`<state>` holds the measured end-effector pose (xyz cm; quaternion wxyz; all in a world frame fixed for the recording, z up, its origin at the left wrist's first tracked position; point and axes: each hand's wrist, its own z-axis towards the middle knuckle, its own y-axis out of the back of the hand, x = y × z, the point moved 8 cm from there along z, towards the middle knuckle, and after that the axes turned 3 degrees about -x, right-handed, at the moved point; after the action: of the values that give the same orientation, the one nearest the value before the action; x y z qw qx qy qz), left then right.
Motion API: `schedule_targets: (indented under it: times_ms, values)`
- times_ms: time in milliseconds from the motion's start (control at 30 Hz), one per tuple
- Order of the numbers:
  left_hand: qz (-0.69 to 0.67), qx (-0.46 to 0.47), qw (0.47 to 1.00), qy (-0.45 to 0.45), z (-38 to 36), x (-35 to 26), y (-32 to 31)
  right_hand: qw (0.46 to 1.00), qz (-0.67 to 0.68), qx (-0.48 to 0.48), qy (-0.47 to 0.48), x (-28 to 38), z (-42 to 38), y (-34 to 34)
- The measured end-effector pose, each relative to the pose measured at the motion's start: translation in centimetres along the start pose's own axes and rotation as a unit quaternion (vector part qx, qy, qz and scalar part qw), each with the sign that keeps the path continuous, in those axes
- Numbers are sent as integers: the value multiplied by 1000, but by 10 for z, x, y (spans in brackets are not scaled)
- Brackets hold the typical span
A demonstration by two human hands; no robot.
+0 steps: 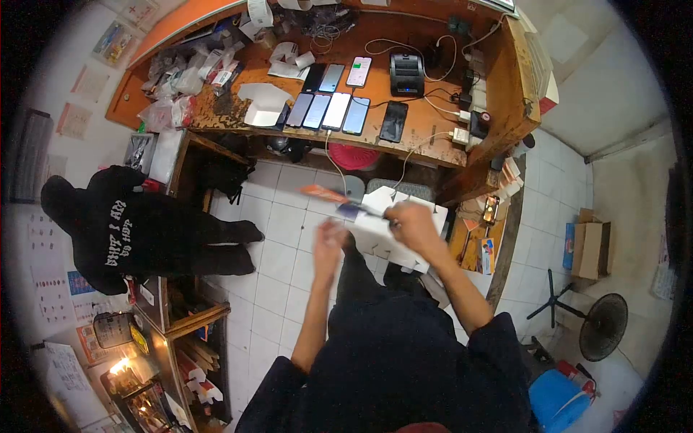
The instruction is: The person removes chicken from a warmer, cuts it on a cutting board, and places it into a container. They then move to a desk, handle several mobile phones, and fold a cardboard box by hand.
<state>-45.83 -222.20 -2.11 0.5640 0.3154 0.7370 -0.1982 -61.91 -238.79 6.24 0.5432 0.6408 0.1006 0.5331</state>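
A row of phones [328, 110] lies on the wooden counter [433, 126] at twelve o'clock, a black printer [406, 73] just beyond; a fan [603, 326] stands at four o'clock.

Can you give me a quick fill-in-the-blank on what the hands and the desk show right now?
1. The right hand holds a cutter whose handle is coloured ____.
2. The white box lies under both hands, and the left hand is ____ than the right in the head view.
3. The phones lie in rows on the wooden ____.
4. The floor fan stands on the person's ____ side.

Missing words: orange; lower; desk; right
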Motion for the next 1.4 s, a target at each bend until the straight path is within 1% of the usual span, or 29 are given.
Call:
schedule_targets:
  times_ms: [33, 67, 133, 167, 200, 233, 267, 333, 367, 433, 467, 500, 533, 567, 600, 667, 700, 733, 767, 800, 833, 900, 1000, 1067, 1100, 1233, 1300, 1333, 1400]
  values:
    - [-184, 95, 972, 108, -27, -16, -42, 998, -13, 57, 17, 26, -2, -10]
    - [-287, 121, 937, 155, -43, -32, -67, 993, -28, 112, 35, 47, -6, -11]
    - [-233, 60, 961, 137, -29, -24, -63, 995, -18, 71, 61, 72, -9, 27]
    - [-234, 62, 961, 131, -27, -31, -62, 996, -5, 32, 84, 84, -9, 48]
    - [-258, 29, 961, 97, -26, -47, -51, 996, -7, 30, 87, 89, -12, 62]
    - [-281, -7, 957, 65, -28, -61, -38, 997, -55, 4, 54, 85, -16, 79]
    - [-279, -7, 958, 60, -30, -71, -32, 994, -102, -20, 20, 79, -20, 90]
    - [-289, 6, 955, 64, -31, -87, -28, 993, -102, -33, 46, 69, -25, 82]
    - [-289, 9, 955, 63, -33, -94, -27, 994, -28, -64, 83, 68, -26, 80]
    - [-276, 37, 961, -3, -39, -117, -28, 972, 111, -159, 132, 64, -30, 92]
    - [-275, 37, 961, -3, -45, -122, -31, 972, 112, -159, 131, 64, -33, 90]
    - [-256, 18, 963, -77, -51, -136, -30, 960, 238, -137, 50, 48, -34, 79]
    - [-235, 0, 960, -151, -58, -148, -28, 926, 360, -111, -33, 35, -38, 63]
    - [-229, 3, 956, -185, -63, -154, -30, 826, 535, -98, -144, 26, -46, 39]
    - [-152, -24, 967, -203, -68, -159, -30, 756, 606, -149, -198, 21, -49, 23]
    - [-96, -52, 981, -159, -70, -142, -40, 781, 547, -194, -229, 21, -56, 19]
    - [-111, -57, 977, -173, -69, -135, -48, 782, 547, -192, -228, 22, -59, 16]
    - [-118, -65, 978, -160, -68, -125, -53, 863, 420, -181, -216, 22, -64, 17]
    - [-118, -50, 986, -108, -56, -91, -49, 924, 284, -165, -198, 25, -71, 13]
    - [-117, -35, 991, -50, -50, -70, -48, 971, 195, -112, -79, 41, -79, 3]
    - [-158, -23, 987, -9, -49, -52, -50, 978, 173, -84, -83, 42, -88, -11]
    - [-136, -10, 991, -2, -54, -41, -56, 986, 137, -31, -90, 49, -95, -27]
    - [-113, 1, 994, -8, -62, -36, -67, 984, 136, -16, -110, 50, -102, -27]
    - [-64, 11, 995, -73, -67, -42, -71, 979, 166, 0, -117, 45, -106, -28]
    - [-6, 41, 990, -135, -67, -44, -73, 973, 196, 13, -123, 43, -108, -29]
    - [30, 67, 992, -99, -66, -31, -74, 973, 200, 20, -111, 52, -116, -11]
    - [63, 103, 987, -108, -66, -20, -81, 967, 189, 69, -156, 45, -122, -15]
    - [64, 97, 987, -108, -70, -14, -83, 967, 190, 73, -152, 42, -124, -20]
    - [45, 89, 991, -89, -87, -3, -94, 960, 176, 37, -214, 25, -132, -34]
